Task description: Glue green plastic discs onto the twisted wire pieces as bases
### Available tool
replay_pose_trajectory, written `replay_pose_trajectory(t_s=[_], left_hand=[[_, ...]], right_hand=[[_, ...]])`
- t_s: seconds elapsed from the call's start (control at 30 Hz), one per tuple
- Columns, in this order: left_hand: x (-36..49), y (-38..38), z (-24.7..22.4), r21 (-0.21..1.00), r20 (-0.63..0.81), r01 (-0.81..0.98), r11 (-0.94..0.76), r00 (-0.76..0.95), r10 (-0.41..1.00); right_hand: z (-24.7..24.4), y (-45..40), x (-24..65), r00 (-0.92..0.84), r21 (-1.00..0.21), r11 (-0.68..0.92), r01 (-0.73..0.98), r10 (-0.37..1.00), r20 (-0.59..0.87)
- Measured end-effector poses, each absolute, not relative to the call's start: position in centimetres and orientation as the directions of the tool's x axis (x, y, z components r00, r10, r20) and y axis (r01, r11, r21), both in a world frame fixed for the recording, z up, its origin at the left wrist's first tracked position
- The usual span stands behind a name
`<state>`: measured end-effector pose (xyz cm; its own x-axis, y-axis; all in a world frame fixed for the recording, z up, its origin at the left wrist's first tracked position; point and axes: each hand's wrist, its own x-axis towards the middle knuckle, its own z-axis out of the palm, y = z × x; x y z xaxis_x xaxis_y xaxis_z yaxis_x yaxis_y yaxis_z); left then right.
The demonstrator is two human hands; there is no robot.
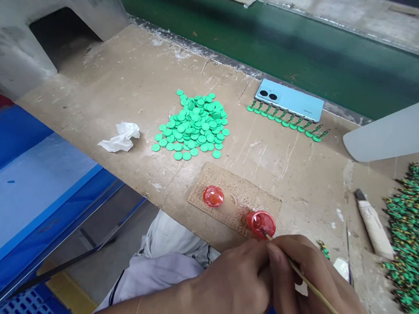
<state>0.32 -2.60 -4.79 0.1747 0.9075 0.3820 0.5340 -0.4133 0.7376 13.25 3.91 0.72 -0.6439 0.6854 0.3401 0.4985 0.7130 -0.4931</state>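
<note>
My right hand (pixel 315 277) is closed around a thin wooden-handled paintbrush (pixel 310 281). The brush tip reaches into a small red cup (pixel 270 222) of glossy red liquid at the front of the table. Beside it, my left hand (pixel 237 282) is curled shut against the right one; whatever it may hold is hidden under its fingers. A second small red cup (pixel 213 196) sits to the left on the same rough brown board (pixel 241 185). Just past my right fingers lies a small green and dark figure (pixel 323 249).
Green discs (pixel 197 123) lie heaped mid-table, with crumpled tissue (pixel 120 137) left of them. Small figures on green bases (pixel 286 120) line up before a light-blue phone (pixel 291 99). A pile of green-and-dark pieces (pixel 412 240), a wrapped tool (pixel 374 224) and a white cylinder (pixel 392 128) stand right.
</note>
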Motion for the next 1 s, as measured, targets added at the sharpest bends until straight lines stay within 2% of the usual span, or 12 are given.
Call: replay_pose_trajectory(t_s=[0.17, 0.33, 0.83, 1.0], left_hand=[[0.25, -2.52, -4.82, 0.729, 0.409, 0.522, -0.442, 0.184, 0.894], [0.23, -2.59, -4.93, 0.749, 0.349, 0.515, -0.417, 0.228, 0.909], [-0.05, -2.28, -4.52, 0.684, 0.383, 0.569, -0.457, 0.253, 0.888], [-0.04, -2.35, -4.5, 0.699, 0.365, 0.561, -0.444, 0.254, 0.896]], right_hand=[[0.79, 4.07, 13.03, -0.616, -0.498, 0.696, 0.517, 0.707, 0.347], [0.87, 4.14, 13.2, -0.627, -0.485, 0.708, 0.514, 0.696, 0.351], [0.89, 4.17, 13.2, -0.633, -0.524, 0.682, 0.511, 0.711, 0.307], [1.33, 4.46, 13.93, -0.641, -0.491, 0.724, 0.486, 0.676, 0.363]])
